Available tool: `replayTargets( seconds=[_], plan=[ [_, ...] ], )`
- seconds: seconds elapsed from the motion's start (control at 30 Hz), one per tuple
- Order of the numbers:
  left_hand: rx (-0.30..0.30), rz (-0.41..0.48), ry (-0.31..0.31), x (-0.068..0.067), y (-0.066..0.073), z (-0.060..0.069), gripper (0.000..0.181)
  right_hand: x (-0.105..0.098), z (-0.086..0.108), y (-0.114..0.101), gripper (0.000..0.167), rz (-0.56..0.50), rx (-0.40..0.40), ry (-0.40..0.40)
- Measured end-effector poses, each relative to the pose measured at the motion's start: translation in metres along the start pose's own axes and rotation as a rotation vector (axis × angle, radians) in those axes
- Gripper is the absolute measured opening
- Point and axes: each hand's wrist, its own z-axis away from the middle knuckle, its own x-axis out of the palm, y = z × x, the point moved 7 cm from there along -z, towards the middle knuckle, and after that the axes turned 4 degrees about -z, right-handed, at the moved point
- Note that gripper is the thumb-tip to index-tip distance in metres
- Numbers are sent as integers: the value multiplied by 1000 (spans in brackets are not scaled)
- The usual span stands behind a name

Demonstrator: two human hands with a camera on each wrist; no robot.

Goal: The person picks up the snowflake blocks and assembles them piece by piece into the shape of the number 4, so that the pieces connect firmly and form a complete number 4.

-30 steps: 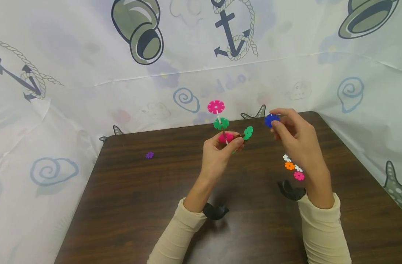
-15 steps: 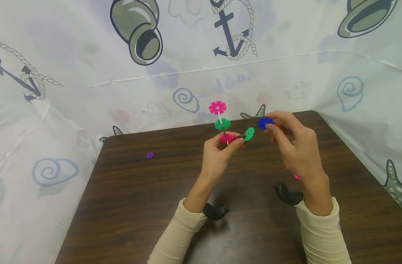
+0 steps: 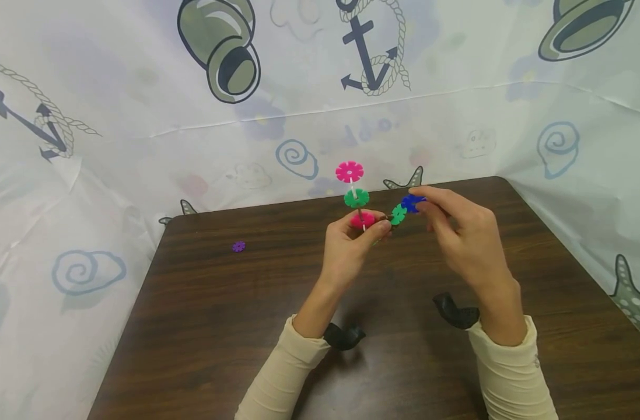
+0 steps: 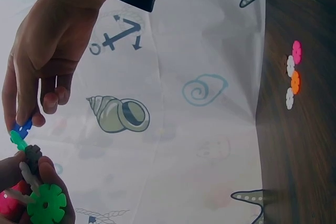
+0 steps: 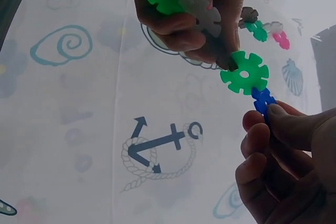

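Note:
My left hand (image 3: 346,251) holds a chain of interlocking snowflake discs above the table. A pink disc (image 3: 349,171) tops it, with a green disc (image 3: 356,198) below and another pink disc (image 3: 363,220) at the fingers. White, brown and grey pieces join them, partly hidden by the hand. At the chain's right end sticks out a green end disc (image 5: 244,72). My right hand (image 3: 469,239) pinches a blue disc (image 3: 412,203) between thumb and forefinger. In the right wrist view the blue disc meets the green one's edge; how deep the slots engage I cannot tell.
On the dark wooden table (image 3: 204,315) a purple disc (image 3: 238,247) lies at the left. Several loose discs, among them an orange disc (image 4: 295,82) and a pink loose disc (image 4: 297,52), lie in a row. Printed white cloth (image 3: 157,146) surrounds the table.
My right hand has moved left and slightly down, bringing the blue disc from apart to the green end disc. The left hand and chain have shifted only slightly right.

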Motion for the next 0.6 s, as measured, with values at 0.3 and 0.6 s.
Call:
replayTargets(
  seconds=[0.3,0.6],
  plan=[
    [52,3,54,5,-2,0,17,2,4,-3,30,51,-42,38],
    [62,4,97,0,-5,2,16,9,3,-13,29,90,-98,7]
  ],
)
